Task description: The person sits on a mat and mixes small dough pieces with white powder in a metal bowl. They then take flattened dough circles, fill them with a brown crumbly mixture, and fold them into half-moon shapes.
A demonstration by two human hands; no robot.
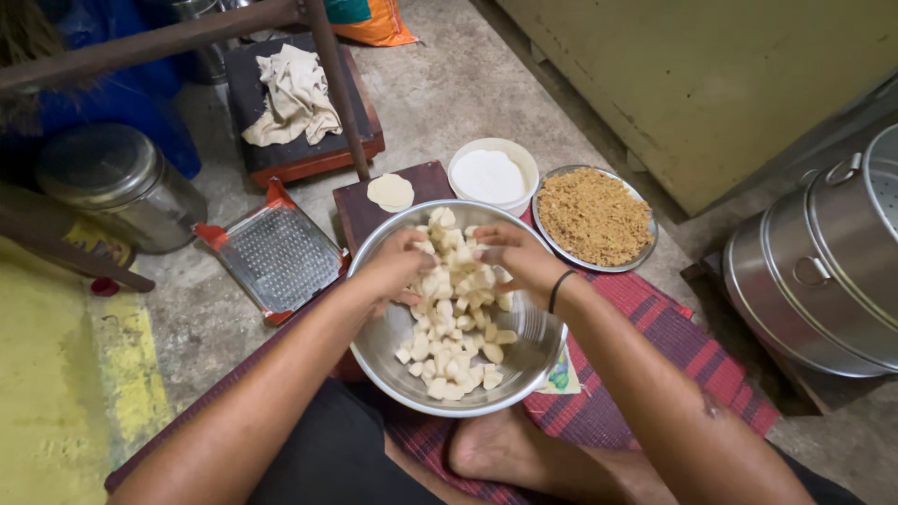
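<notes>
Pale cream dough pieces (454,318) fill a shiny silver bowl (383,341) on a red-and-dark striped mat (673,337).

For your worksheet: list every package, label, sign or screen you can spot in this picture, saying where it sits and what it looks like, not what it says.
Orange bag: top edge, on the floor behind the wooden frame; soft, orange with a teal patch.
Printed paper: tucked under the steel bowl by the right hand; a pale corner with green and blue print.
No signs or screens in view.
</notes>
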